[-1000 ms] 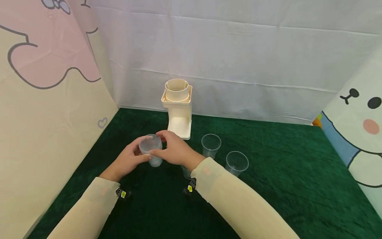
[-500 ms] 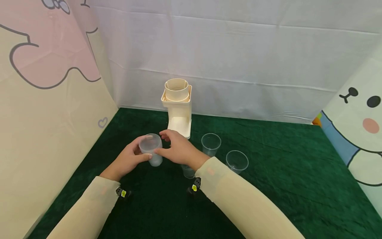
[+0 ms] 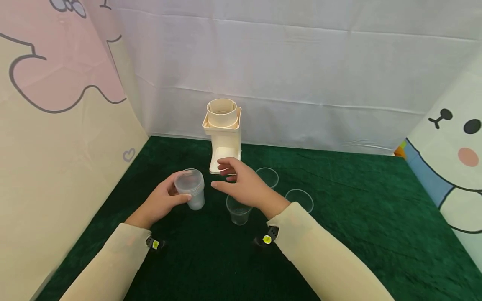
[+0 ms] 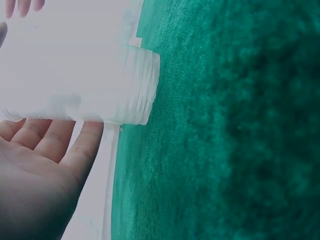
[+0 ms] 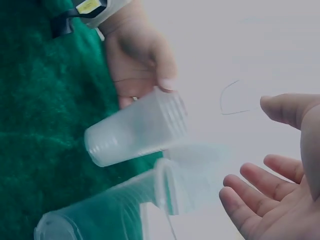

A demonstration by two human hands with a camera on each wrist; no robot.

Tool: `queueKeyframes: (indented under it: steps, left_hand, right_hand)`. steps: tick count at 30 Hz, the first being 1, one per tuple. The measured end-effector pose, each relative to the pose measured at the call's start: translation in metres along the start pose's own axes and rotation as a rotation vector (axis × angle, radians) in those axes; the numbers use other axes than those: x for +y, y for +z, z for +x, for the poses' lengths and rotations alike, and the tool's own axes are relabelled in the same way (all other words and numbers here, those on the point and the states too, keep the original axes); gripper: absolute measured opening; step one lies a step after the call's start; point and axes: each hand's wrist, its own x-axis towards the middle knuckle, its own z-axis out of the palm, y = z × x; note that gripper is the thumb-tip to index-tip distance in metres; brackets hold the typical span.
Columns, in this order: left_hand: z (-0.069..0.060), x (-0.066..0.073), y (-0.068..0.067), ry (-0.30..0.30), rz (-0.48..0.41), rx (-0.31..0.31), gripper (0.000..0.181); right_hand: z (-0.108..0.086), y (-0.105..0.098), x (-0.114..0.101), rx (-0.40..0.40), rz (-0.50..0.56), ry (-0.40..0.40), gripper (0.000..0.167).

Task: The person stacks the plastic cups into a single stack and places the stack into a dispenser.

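Observation:
A stack of clear plastic cups point(image 3: 195, 192) is held upright in my left hand point(image 3: 159, 201), fingers and thumb curled round its side. The right wrist view shows several nested rims on this stack point(image 5: 135, 127). My right hand point(image 3: 246, 184) is apart from the stack, to its right, with fingers spread and nothing between them. Below that hand stands a single clear cup point(image 3: 239, 213), its rim partly covered. Two more clear cups stand to the right: one farther back point(image 3: 268, 177), one nearer point(image 3: 300, 200), both partly hidden by the right hand and wrist.
Behind the hands stands a cream plastic holder point(image 3: 226, 140) with a round tube on top and a flat base. Green cloth point(image 3: 357, 209) covers the table. A white curtain point(image 3: 301, 75) hangs at the back, with printed panels at both sides.
My right hand has let go of the cup stack and moved right, uncovering more of the single cup below it. The left hand and its stack have stayed in place.

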Motion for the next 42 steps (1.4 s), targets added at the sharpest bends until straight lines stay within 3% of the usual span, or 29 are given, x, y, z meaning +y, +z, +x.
queueKeyframes:
  steps: [10, 18, 24, 35, 42]
  left_hand:
    - [-0.001, 0.000, -0.001, 0.001, 0.003, 0.008, 0.066]
    - [-0.001, 0.000, -0.002, -0.009, 0.018, 0.008, 0.066]
    - [0.000, 0.000, -0.002, -0.008, 0.010, 0.000, 0.067]
    - [0.000, 0.001, -0.001, -0.009, 0.014, 0.001, 0.067]
    - [0.001, 0.002, 0.000, -0.009, 0.008, -0.003, 0.066]
  right_hand:
    - [-0.033, -0.025, 0.008, 0.071, 0.097, -0.064, 0.062]
    - [-0.063, -0.039, 0.016, 0.147, 0.109, -0.121, 0.053]
    - [-0.085, -0.050, 0.027, 0.204, 0.211, -0.153, 0.052]
    - [-0.117, -0.071, 0.054, 0.328, 0.281, -0.316, 0.054]
    - [-0.132, -0.082, 0.067, 0.400, 0.333, -0.315, 0.054]
